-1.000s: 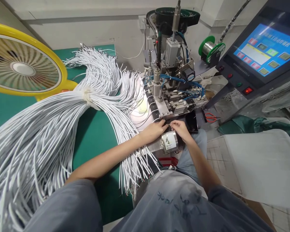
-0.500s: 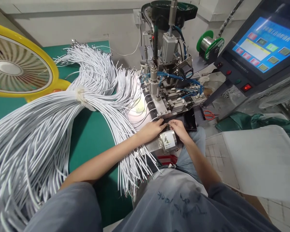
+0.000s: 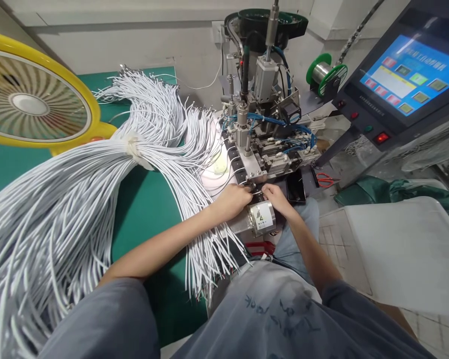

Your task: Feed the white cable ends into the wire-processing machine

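My left hand (image 3: 237,200) is at the front edge of the machine (image 3: 252,164), its fingers bent together near the end of a white cable; what they grip is too small to make out. Close on its right, my right hand (image 3: 276,197) pinches a thin piece that I cannot identify. Below both hands sits a silver cylinder with a white label (image 3: 263,216). A large bundle of white cables (image 3: 164,162), tied with a pale band (image 3: 134,148), spreads over the green table (image 3: 134,214) beside my left forearm.
A yellow fan (image 3: 93,112) stands at the left. On the right are a control screen (image 3: 406,75), a solder wire spool (image 3: 322,72), red scissors (image 3: 325,180) and a white tray (image 3: 404,244). A dark phone-like object (image 3: 296,186) lies beside my right hand.
The view has shifted slightly. My left fingers have drawn back a little from the right ones, and the gap between the hands shows more of the machine's front.
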`<state>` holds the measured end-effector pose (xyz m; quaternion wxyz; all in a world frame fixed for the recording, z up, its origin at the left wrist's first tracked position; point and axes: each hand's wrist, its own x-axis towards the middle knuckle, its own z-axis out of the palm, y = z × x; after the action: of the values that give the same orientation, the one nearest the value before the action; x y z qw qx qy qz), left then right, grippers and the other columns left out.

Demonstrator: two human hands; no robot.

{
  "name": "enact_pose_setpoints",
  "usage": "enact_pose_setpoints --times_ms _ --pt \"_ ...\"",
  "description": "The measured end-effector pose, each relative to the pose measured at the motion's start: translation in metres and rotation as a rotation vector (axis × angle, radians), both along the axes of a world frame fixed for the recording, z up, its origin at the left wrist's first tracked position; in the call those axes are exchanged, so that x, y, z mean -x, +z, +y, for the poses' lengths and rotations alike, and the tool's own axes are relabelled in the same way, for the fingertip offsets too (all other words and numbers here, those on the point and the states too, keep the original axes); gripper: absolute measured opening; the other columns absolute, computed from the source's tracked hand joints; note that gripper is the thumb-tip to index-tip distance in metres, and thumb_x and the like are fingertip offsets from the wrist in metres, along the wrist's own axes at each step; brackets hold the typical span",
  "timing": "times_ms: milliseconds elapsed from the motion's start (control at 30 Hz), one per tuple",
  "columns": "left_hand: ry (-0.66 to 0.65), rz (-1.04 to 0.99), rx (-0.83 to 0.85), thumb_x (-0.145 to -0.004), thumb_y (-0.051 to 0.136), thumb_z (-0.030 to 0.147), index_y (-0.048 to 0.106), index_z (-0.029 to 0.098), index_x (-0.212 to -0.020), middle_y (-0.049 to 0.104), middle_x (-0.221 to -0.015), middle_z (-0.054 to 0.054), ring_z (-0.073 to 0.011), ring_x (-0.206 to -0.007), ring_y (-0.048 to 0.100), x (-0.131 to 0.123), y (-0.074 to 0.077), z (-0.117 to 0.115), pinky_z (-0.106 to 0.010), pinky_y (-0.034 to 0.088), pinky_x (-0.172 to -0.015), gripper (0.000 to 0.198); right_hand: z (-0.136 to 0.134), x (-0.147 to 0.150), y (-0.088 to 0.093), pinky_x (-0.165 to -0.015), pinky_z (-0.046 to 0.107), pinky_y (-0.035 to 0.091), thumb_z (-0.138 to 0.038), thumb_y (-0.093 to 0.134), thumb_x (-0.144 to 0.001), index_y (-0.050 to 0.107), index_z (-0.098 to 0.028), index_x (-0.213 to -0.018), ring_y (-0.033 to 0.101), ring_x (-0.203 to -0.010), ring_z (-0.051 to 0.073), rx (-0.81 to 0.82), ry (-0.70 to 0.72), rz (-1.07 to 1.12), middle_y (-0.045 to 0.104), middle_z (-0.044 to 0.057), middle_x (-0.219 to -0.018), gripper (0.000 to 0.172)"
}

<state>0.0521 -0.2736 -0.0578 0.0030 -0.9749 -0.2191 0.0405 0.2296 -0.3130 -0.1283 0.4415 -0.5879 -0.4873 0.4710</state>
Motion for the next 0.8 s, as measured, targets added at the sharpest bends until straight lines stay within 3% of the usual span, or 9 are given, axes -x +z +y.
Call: enact_pose_setpoints --times_ms 100,333,567,667,800 --pt "0.059 0.005 0.016 -0.077 0.045 -0.001 0.065 0.011 -0.074 0.062 -0.073 -0.008 -0.0195 -0.07 0.062 0.003 0.005 0.001 -0.028 0.044 -0.056 0.023 0.0 -0.002 -0.001 -0.052 0.024 0.03 -0.044 0.05 -0.074 0.044 -0.021 -0.056 0.038 -0.05 0.01 -0.027 0.031 -0.041 0.043 -0.005 -0.052 0.03" --pt "0.115 -0.003 0.057 -0.074 0.044 0.001 0.067 0.014 -0.079 0.063 -0.082 -0.008 -0.0193 -0.074 0.062 0.006 0.002 0.003 -0.026 0.043 -0.055 0.027 -0.002 -0.01 -0.009 -0.052 0.024 0.03 -0.041 0.044 -0.077 0.04 -0.022 -0.06 0.038 -0.051 0.011 -0.067 -0.087 -0.119 0.039 -0.006 -0.052 0.026" --pt "0.158 -0.002 0.109 -0.08 0.042 0.006 0.065 0.014 -0.08 0.066 -0.079 -0.007 -0.0175 -0.067 0.062 0.005 0.003 0.002 -0.024 0.04 -0.053 0.025 0.0 -0.004 -0.012 -0.051 0.024 0.032 -0.042 0.047 -0.074 0.043 -0.021 -0.057 0.039 -0.05 0.01 -0.051 -0.042 -0.082 0.043 -0.005 -0.053 0.027" --pt "0.166 0.008 0.11 -0.081 0.041 0.007 0.065 0.014 -0.079 0.067 -0.077 -0.008 -0.0195 -0.068 0.063 0.006 0.003 0.001 -0.026 0.041 -0.055 0.025 -0.003 -0.006 -0.01 -0.051 0.024 0.03 -0.038 0.046 -0.076 0.041 -0.022 -0.058 0.036 -0.051 0.011 -0.062 -0.124 -0.103 0.038 -0.005 -0.052 0.025" --pt "0.205 0.005 0.046 -0.083 0.039 0.008 0.065 0.011 -0.085 0.067 -0.081 -0.012 -0.0221 -0.07 0.064 0.007 0.003 0.002 -0.028 0.042 -0.056 0.027 -0.026 -0.001 0.006 -0.053 0.025 0.029 -0.034 0.043 -0.081 0.043 -0.021 -0.064 0.035 -0.054 0.012 -0.169 -0.372 -0.238 0.038 -0.004 -0.056 0.021"
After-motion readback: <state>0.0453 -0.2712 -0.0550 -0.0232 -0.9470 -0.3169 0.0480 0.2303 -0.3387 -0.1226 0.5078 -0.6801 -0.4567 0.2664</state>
